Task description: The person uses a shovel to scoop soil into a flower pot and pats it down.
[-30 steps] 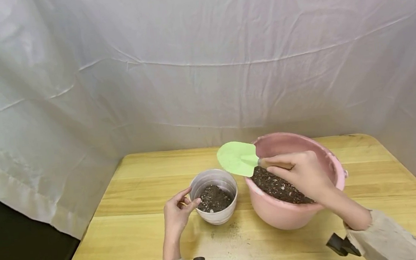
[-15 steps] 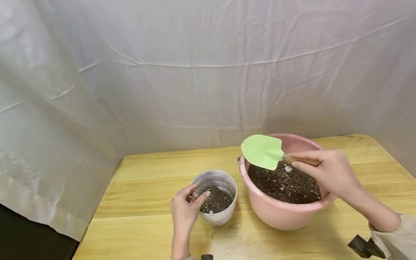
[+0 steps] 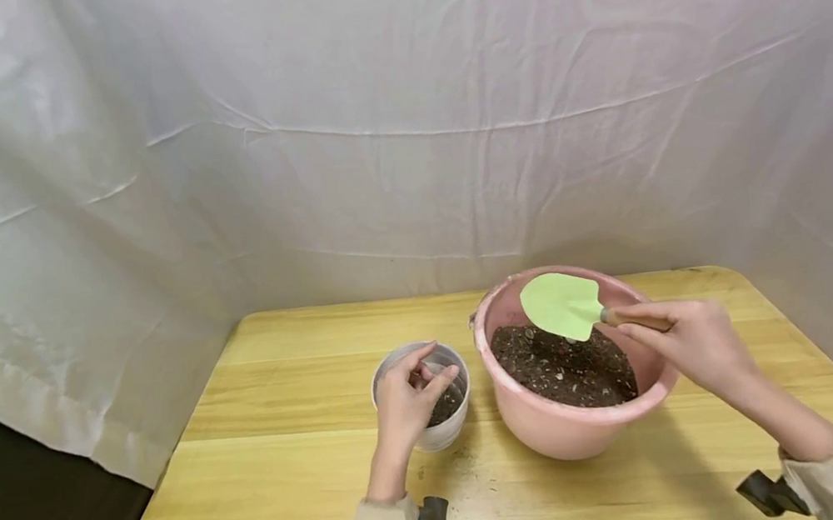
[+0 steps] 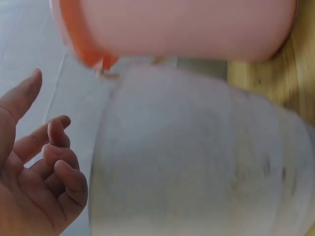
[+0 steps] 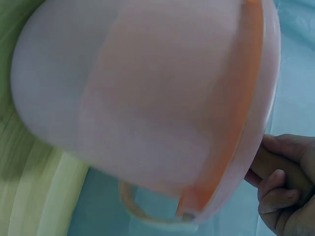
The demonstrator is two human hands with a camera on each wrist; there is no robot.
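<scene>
My left hand (image 3: 414, 392) hovers over the small white pot (image 3: 384, 369), its fingers loosely bent above the dark soil and hiding most of it. In the left wrist view these fingers (image 4: 47, 167) hold nothing, close beside the pot wall (image 4: 197, 157). My right hand (image 3: 695, 342) grips the wooden handle of a green trowel (image 3: 562, 304). The empty blade hangs over the soil (image 3: 562, 367) in the pink basin (image 3: 554, 435). The right wrist view shows the basin's outer wall (image 5: 147, 98) and my fingers (image 5: 283, 194) curled round the handle.
Pot and basin stand side by side on a wooden table (image 3: 293, 464). Some spilled soil crumbs (image 3: 469, 456) lie in front of the pot. A white cloth backdrop (image 3: 404, 127) closes off the back and sides. The table's left edge drops to a dark floor.
My right hand carried the trowel rightward, from beside the pot to over the basin. My left hand moved from the pot's left rim to above its opening.
</scene>
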